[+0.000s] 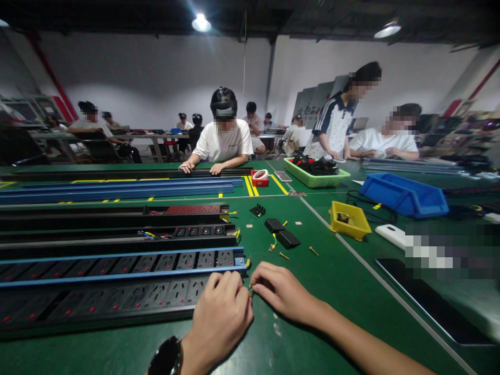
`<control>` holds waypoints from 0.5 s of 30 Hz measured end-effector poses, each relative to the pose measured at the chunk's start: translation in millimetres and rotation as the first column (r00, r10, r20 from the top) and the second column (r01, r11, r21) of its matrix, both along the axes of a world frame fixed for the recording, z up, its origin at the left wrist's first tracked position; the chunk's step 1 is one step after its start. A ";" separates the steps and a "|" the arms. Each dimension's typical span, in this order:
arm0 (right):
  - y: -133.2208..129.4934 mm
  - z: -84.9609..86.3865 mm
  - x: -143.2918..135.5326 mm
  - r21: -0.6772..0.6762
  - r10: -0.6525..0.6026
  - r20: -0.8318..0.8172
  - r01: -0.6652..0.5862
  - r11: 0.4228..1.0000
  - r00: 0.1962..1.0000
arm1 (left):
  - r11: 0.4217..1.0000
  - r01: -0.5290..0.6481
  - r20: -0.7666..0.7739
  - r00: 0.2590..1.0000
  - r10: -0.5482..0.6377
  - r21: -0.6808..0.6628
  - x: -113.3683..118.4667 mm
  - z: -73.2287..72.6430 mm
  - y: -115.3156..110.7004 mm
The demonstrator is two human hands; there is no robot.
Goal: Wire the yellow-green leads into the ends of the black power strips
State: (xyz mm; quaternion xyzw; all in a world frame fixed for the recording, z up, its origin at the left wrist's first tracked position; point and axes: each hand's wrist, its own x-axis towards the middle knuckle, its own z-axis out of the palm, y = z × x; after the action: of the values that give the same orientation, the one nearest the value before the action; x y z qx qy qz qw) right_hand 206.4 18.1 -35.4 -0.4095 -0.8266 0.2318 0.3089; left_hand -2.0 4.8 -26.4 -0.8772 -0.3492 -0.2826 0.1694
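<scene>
The nearest black power strip (128,302), a long rail of sockets with red dots, lies at the lower left. My left hand (224,307), with a dark watch (167,356) on its wrist, is curled over the strip's right end and hides it; its fingertips are partly out of sight. Just beyond that end, my right hand (283,291) pinches a short green-yellow wire (251,289) between thumb and index finger, close to the left fingers. Behind them lies a blue-edged power strip (128,264) with a similar wire at its end.
Two more strips (195,232) lie farther back. Black end caps (288,239) and screws (313,251) are scattered ahead. A yellow bin (349,221), a blue bin (404,195) and a green basket (312,178) stand to the right, near a tablet (429,302). A person (224,135) sits opposite.
</scene>
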 end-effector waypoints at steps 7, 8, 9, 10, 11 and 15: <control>1.5 3.5 4.2 0.043 0.088 0.100 -0.092 0.995 0.991 | 1.000 0.007 -0.017 1.000 -0.007 -0.002 -1.3 -1.4 1.1; 1.3 5.0 4.4 0.051 0.091 0.123 -0.098 0.994 0.988 | 1.000 0.007 -0.015 1.000 -0.007 -0.006 -1.5 -1.1 1.0; 1.0 6.5 4.4 0.057 0.092 0.142 -0.100 0.993 0.986 | 1.000 0.008 -0.011 1.000 -0.008 -0.012 -1.6 -0.6 0.8; 0.5 7.8 4.2 0.061 0.089 0.156 -0.099 0.993 0.984 | 1.000 0.008 -0.008 1.000 -0.008 -0.021 -1.7 0.1 0.4; 0.0 9.0 3.9 0.065 0.085 0.163 -0.096 0.993 0.983 | 1.000 0.005 -0.006 1.000 -0.005 -0.030 -1.7 0.9 -0.2; -1.1 10.8 2.9 0.063 0.072 0.160 -0.083 0.995 0.985 | 0.997 -0.021 -0.020 1.000 0.020 -0.071 -0.8 3.9 -3.0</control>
State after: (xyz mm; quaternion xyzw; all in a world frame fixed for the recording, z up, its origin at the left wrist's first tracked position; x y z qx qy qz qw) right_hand 209.3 17.0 -24.6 -0.3829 -0.8712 0.1818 0.2475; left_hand -2.8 1.8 -22.5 -0.8817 -0.3663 -0.2600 0.1443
